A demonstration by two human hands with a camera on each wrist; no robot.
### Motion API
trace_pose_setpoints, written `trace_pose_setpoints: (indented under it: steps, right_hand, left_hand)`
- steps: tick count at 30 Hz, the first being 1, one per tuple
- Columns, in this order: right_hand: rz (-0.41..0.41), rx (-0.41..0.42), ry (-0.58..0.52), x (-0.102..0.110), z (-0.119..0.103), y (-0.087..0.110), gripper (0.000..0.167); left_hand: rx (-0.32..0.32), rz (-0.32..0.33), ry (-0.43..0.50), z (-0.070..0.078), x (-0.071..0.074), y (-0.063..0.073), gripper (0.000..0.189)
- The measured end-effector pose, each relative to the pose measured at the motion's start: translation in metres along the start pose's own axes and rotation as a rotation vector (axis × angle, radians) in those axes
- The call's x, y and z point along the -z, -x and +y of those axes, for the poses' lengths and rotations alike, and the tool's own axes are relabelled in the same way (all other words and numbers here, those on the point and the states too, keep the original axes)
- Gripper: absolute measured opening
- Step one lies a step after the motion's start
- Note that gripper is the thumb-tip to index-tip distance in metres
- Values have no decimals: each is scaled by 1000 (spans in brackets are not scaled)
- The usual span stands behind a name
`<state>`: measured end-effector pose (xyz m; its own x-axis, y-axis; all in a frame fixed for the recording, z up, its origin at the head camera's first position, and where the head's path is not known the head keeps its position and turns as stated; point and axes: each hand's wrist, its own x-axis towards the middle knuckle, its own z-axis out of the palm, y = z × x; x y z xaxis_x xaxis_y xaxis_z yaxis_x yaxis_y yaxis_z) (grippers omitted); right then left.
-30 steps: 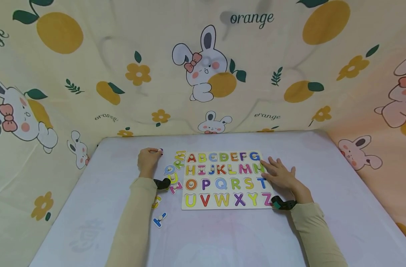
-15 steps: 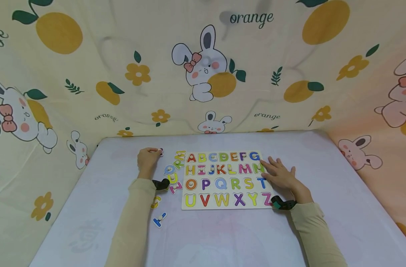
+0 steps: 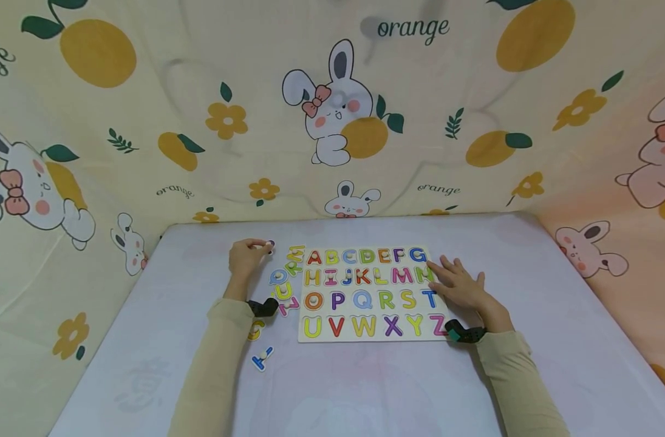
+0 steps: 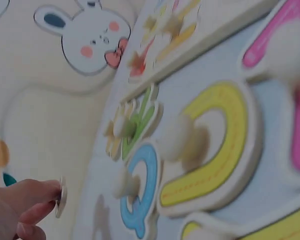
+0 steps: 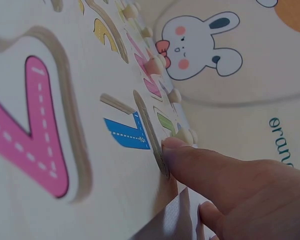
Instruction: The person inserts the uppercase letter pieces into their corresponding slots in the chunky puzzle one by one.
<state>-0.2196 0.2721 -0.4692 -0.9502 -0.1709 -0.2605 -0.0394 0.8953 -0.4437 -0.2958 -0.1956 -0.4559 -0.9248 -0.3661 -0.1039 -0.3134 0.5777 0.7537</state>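
My left hand [image 3: 247, 261] pinches a small letter piece [image 3: 271, 246] above the table, left of a white alphabet puzzle board [image 3: 325, 328]. In the left wrist view the letter piece [image 4: 62, 200] shows edge-on between thumb and fingertips, so its letter is hidden. My right hand [image 3: 459, 284] rests with spread fingers on the board's right edge, by the N and T. The right wrist view shows a fingertip of the right hand [image 5: 240, 185] at the board's edge near the blue T recess [image 5: 127, 132]. Knobbed letters fill A through O; the later slots show as flat recesses.
Loose knobbed letters lie along the board's left side: a yellow zigzag letter [image 3: 296, 252], a green one [image 3: 293, 268], a blue Q [image 3: 279, 277], a yellow U [image 3: 283, 291] and a pink Z [image 3: 288, 306]. Nearer are a yellow curved letter [image 3: 257, 330] and a blue T [image 3: 262, 359].
My left hand has moved slightly right, toward the board, with the letter piece still pinched. The right hand has stayed in place.
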Motion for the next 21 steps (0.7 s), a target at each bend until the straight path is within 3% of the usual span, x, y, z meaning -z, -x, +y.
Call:
trace_pose_setpoints:
  steps: [13, 21]
  right_hand:
    - [-7, 2, 2, 0, 0, -2, 73]
    - [-5, 4, 2, -2, 2, -3, 73]
  left_hand:
    - [-193, -64, 26, 14, -2, 33, 31]
    - [-254, -109, 47, 19, -4, 52, 30]
